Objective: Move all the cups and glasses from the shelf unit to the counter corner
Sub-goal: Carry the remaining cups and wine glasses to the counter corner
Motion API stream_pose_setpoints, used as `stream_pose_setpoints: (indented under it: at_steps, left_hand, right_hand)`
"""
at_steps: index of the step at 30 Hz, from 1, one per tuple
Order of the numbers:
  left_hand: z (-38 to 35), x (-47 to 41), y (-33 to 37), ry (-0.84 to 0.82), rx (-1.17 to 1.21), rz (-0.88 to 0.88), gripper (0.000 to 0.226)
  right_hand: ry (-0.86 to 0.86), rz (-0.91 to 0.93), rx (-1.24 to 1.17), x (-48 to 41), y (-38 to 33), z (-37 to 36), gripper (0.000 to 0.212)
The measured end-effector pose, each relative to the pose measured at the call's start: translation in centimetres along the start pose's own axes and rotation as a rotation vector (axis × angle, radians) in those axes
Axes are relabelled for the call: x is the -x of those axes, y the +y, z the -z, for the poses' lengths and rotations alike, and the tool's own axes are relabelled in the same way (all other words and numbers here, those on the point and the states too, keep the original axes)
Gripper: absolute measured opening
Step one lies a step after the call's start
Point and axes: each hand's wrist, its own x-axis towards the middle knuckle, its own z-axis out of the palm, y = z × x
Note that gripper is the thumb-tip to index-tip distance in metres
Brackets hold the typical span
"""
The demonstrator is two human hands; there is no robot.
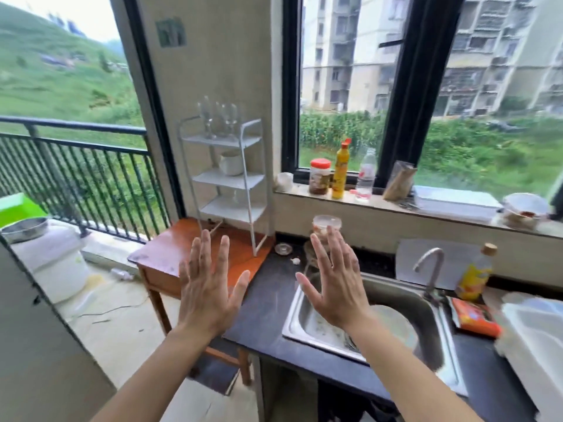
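Note:
A white wire shelf unit (249, 166) stands on a small orange wooden table (170, 245) against the wall. Its top shelf carries stemmed clear wine glasses (219, 118). A white mug (231, 162) sits on the second shelf, and a faint clear glass (235, 196) shows on the third. My left hand (207, 287) hovers palm down over the table's front edge, fingers spread, empty. My right hand (333, 284) is held the same way over the black counter (265, 300) and the sink's left rim, well short of the shelves.
A steel sink (307, 324) with a faucet (432, 269) is set in the counter. A lidded plastic tub (326, 223) and small glass dish (283, 248) sit at the counter corner. Jar and bottles line the window sill (396, 205). A white bucket (58, 269) stands left.

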Motion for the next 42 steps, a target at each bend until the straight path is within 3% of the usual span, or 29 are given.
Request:
stream_pose_setpoints:
  at_steps: [7, 16, 25, 29, 34, 37, 40, 42]
  left_hand:
    - [-5.7, -12.4, -7.0, -0.065, -0.070, 0.085, 0.080]
    - [-9.1, -25.5, -15.0, 0.034, 0.011, 0.131, 0.076]
    - [-16.3, -38.0, -26.4, -0.047, 0.036, -0.014, 0.072]
    - [-20.1, -43.5, -30.7, -0.174, 0.023, -0.123, 0.067]
    - [-23.5, -47.1, -34.8, -0.303, 0.019, -0.274, 0.055]
    - [-24.4, -47.4, -36.0, -0.297, 0.076, -0.347, 0.051]
    - [-24.7, -47.8, -36.8, -0.290, 0.096, -0.394, 0.053]
    - [-24.8, -48.0, -37.2, -0.298, 0.081, -0.429, 0.055]
  right_hand:
    - [-0.005, -0.030, -0.130, -11.8, 2.5, -11.1, 0.077]
    - [0.000, 0.037, -0.168, -25.9, 1.6, -19.2, 0.065]
    - [-0.192, 0.020, -0.114, -31.3, -2.4, -32.6, 0.048]
    - [-0.369, -0.188, -0.131, -33.6, -4.4, -37.9, 0.043]
    - [-0.517, -0.560, -0.264, -37.4, -5.3, -43.9, 0.051]
    - [-0.469, -0.812, -0.394, -39.5, -5.0, -46.7, 0.050]
    - [-0.405, -1.001, -0.388, -41.7, -4.2, -49.6, 0.034]
    - [-0.368, -1.098, -0.432, -42.7, -3.9, -50.7, 0.046]
